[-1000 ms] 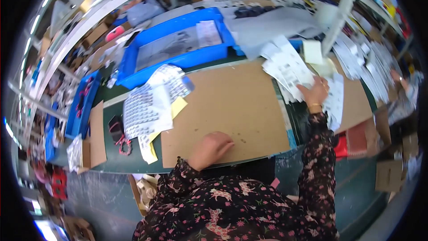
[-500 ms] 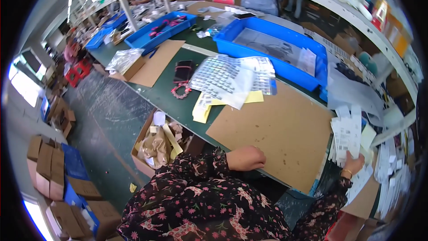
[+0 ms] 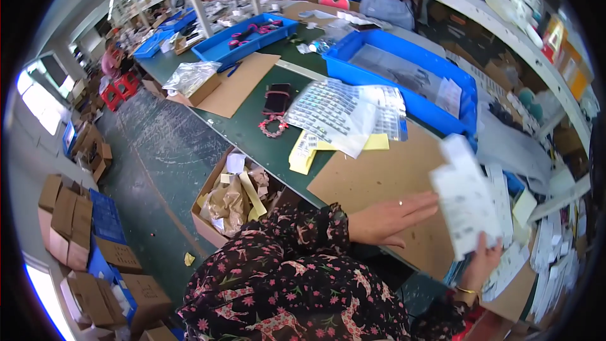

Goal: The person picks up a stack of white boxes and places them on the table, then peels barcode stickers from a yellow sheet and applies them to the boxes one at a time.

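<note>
My right hand [image 3: 482,266] grips a small bunch of white printed sheets [image 3: 466,202] by its lower edge, lifted over the right part of the cardboard sheet [image 3: 379,177]. The print on them is blurred. My left hand [image 3: 399,217] hovers above the cardboard, palm down and fingers stretched out, with nothing in it. Its fingertips come close to the held sheets, apparently just short of them. Beyond, plastic sheets of small stickers [image 3: 331,110] lie partly over yellow paper strips [image 3: 304,155]. More white paper slips [image 3: 500,192] lie behind the bunch at the right.
A large blue tray [image 3: 341,66] stands at the back, and another blue tray [image 3: 214,50] holds pink-and-black items. A phone [image 3: 276,100] and a beaded bracelet [image 3: 273,127] rest on the green table. Left below sits a box of scraps [image 3: 214,230]. A white shelf rail [image 3: 499,35] spans above.
My right hand has picked the white sheets up from the pile and brought them leftward over the cardboard. My left hand has moved right and its fingers have stretched out.
</note>
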A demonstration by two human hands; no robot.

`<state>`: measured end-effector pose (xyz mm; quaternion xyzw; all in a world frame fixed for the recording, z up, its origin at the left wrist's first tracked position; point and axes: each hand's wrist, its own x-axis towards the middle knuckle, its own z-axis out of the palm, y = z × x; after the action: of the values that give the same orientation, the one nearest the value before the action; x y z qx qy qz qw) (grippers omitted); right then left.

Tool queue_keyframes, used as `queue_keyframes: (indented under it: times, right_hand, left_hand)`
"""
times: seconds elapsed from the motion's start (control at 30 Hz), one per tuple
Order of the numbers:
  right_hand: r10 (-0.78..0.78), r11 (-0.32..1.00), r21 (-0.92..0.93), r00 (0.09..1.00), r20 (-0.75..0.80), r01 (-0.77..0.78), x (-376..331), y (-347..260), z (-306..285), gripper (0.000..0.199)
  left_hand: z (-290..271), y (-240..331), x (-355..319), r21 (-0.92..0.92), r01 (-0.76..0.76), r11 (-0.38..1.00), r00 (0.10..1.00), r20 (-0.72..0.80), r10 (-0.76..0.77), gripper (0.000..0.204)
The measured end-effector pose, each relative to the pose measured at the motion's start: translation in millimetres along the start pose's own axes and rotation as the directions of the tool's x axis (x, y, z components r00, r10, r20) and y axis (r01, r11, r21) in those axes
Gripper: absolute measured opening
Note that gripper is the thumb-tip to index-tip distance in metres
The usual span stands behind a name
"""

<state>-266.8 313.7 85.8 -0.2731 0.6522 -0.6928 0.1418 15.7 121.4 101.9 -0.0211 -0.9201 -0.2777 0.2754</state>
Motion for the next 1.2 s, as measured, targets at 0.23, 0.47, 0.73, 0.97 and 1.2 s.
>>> queue_keyframes:
  times: [0.23,0.47,0.73,0.97,1.2]
  right_hand:
    - [0.267,0.841,0.242,0.759,0.594,-0.485,-30.1,-11.6,107.5,0.048]
    - [0.252,0.920,0.046,0.677,0.692,-0.390,-5.3,-11.4,101.1,0.049]
    - [0.279,0.911,0.041,0.686,0.672,-0.411,1.1,-3.8,112.3,0.045]
    - [0.182,0.950,0.073,0.728,0.661,-0.304,-2.5,-8.5,121.2,0.041]
    - [0.147,0.731,0.470,0.787,0.599,-0.495,-0.2,-16.8,123.9,0.043]
  left_hand:
    - [-29.0,-14.0,10.2,0.365,0.095,0.926,0.991,0.058,-0.124,0.129]
    - [-20.1,-24.6,20.1,0.303,0.077,0.950,0.983,0.137,-0.123,0.125]
    - [-29.7,-21.8,17.5,0.282,0.138,0.949,0.979,0.104,-0.173,0.119]
    - [-34.0,-22.5,13.3,0.420,0.098,0.902,0.987,0.073,-0.141,0.114]
    - [-37.0,-24.0,26.2,0.085,0.399,0.913,0.901,-0.220,-0.373,0.095]
